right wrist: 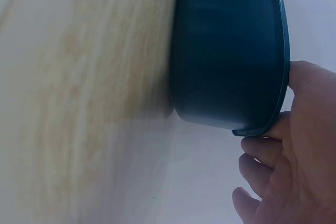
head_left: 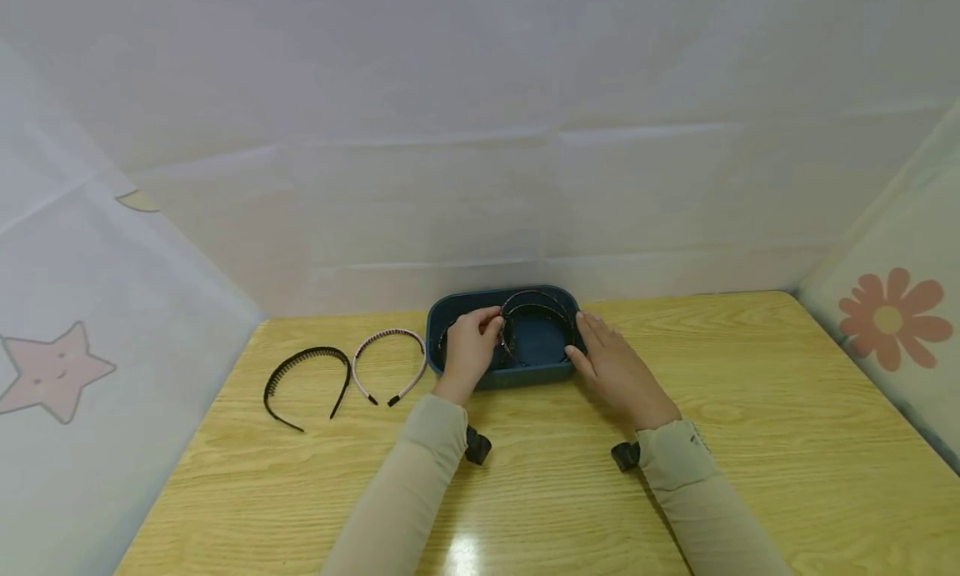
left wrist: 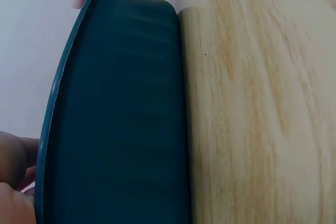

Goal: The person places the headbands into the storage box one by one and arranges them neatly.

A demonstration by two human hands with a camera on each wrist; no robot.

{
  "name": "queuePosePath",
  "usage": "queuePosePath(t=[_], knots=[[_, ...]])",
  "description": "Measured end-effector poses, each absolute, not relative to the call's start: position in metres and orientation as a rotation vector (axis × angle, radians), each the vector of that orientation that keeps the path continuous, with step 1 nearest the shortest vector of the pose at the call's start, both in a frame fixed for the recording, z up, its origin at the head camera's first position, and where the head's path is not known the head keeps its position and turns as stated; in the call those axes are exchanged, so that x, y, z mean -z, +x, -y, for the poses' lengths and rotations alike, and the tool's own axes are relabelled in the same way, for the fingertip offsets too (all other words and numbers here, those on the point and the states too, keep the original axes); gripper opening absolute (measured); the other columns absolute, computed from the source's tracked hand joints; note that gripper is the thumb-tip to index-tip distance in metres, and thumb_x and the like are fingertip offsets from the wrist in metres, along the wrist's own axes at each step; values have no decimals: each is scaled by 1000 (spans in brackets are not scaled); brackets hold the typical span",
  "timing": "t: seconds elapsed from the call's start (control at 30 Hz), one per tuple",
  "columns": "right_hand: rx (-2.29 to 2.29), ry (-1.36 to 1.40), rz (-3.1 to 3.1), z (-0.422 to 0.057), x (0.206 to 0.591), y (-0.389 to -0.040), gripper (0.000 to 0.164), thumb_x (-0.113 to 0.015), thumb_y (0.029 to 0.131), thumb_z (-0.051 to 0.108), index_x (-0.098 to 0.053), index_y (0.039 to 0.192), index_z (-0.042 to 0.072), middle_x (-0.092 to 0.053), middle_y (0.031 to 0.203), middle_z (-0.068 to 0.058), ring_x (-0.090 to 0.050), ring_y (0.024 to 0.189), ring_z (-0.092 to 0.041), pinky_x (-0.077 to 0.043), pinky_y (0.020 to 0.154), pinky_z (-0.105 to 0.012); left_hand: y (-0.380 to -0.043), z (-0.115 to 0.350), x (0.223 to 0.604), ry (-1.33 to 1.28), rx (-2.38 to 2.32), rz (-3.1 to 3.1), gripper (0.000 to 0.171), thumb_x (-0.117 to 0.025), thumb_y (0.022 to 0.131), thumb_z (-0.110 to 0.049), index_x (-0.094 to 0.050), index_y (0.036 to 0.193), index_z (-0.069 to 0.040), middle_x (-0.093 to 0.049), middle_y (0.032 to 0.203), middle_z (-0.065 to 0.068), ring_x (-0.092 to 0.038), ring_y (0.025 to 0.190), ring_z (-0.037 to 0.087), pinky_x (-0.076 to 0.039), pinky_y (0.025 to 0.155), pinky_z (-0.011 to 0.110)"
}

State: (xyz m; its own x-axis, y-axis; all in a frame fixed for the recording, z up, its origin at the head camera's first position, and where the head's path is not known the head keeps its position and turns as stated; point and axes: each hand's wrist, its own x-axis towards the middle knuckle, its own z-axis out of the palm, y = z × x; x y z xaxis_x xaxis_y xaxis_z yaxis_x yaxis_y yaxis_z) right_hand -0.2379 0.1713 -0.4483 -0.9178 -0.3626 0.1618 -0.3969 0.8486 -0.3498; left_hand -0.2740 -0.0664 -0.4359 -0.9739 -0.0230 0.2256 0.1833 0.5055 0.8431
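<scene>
A dark blue rectangular basket [head_left: 525, 378] stands near the table's back edge. Over its left half, my left hand [head_left: 471, 343] pinches a thin dark headband [head_left: 534, 292] between thumb and fingertips. Another black headband [head_left: 542, 308] curves inside the basket's right half. My right hand [head_left: 611, 363] holds the basket at its right end, thumb at the front rim and fingers along the outer side. In the right wrist view, the right thumb meets the rim [right wrist: 286, 51] while the fingers [right wrist: 257, 174] bend around the corner. The left wrist view mostly shows the basket's outer wall [left wrist: 121, 103].
Left of the basket lie a pink headband [head_left: 390, 332] and a black toothed headband [head_left: 307, 351], both on the wooden table [head_left: 540, 493]. A pale cloth backdrop [head_left: 480, 184] rises behind the table, with printed side panels at left and right.
</scene>
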Motion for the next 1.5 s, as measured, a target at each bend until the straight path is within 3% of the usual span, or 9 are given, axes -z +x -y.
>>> queuePosePath(t=[0.2,0.43,0.67,0.9,1.37,1.5], knots=[[-600,599,2932,-171,447,-237,65,-43,111,34,-22,159,-6,-22,164,-24,-19,152,-41,-17,123,-56,-275,66,439,-199,1376,2545,30,-61,104,-12,-69,131,-3,-74,103,13,-71,86,23,-59,75,37],[-595,604,2930,-171,449,-238,67,-44,111,36,-22,159,-5,-22,165,-24,-19,152,-41,-18,123,-56,-271,65,440,-255,1280,2504,34,-62,103,-14,-66,135,-3,-66,115,16,-62,107,31,-52,92,48],[-616,609,2920,-171,451,-238,66,-44,111,36,-23,159,-5,-22,165,-23,-19,152,-41,-17,123,-57,-267,70,438,-258,1264,2483,27,-58,106,-17,-69,127,-5,-64,117,14,-62,102,29,-54,84,44],[-600,604,2923,-170,451,-238,67,-44,111,37,-23,159,-5,-23,165,-23,-19,152,-41,-18,123,-56,-253,86,432,-276,1195,2450,26,-56,106,-16,-69,126,-4,-62,120,15,-63,102,28,-56,86,43],[-627,619,2905,-173,450,-237,68,-42,111,39,-24,158,-6,-24,164,-24,-20,152,-42,-18,123,-56,-233,155,425,-192,906,2362,25,-57,104,-10,-67,125,1,-66,116,18,-65,93,32,-57,76,47],[-634,624,2896,-173,451,-237,68,-42,111,39,-23,158,-6,-24,164,-25,-21,151,-42,-18,123,-56,-233,175,423,-129,884,2384,27,-56,105,-12,-66,126,1,-66,114,20,-64,99,35,-56,80,49]])
